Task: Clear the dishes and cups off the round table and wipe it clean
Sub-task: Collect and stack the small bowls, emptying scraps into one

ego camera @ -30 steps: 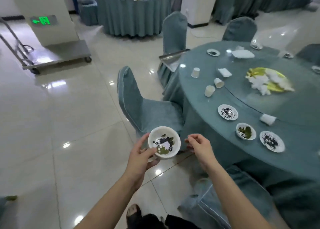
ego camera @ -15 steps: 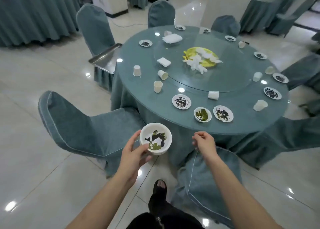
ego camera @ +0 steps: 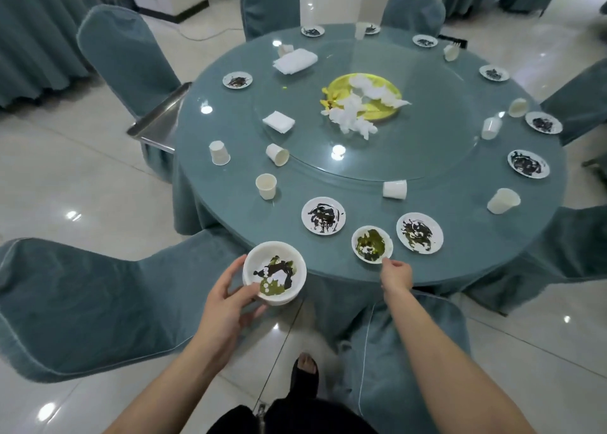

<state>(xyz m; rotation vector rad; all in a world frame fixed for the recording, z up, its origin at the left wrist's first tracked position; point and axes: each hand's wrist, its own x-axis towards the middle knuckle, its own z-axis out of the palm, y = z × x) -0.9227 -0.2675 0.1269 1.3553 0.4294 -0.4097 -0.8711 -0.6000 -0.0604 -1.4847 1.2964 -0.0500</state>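
left hand (ego camera: 226, 297): grips stacked dirty bowls (ego camera: 274, 272) (off the table edge)
right hand (ego camera: 396, 274): fingertips at small green-smeared bowl (ego camera: 371, 244), grip unclear
round table (ego camera: 230, 210): plates, cups remain

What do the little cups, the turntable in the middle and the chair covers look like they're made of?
The cups look like thin, matte, off-white paper; one lies tipped over, so they seem light. The turntable looks like clear glass: glossy, with the cloth showing through and ceiling lights mirrored. The chair covers look like soft teal fabric, draped and piped at the seams.
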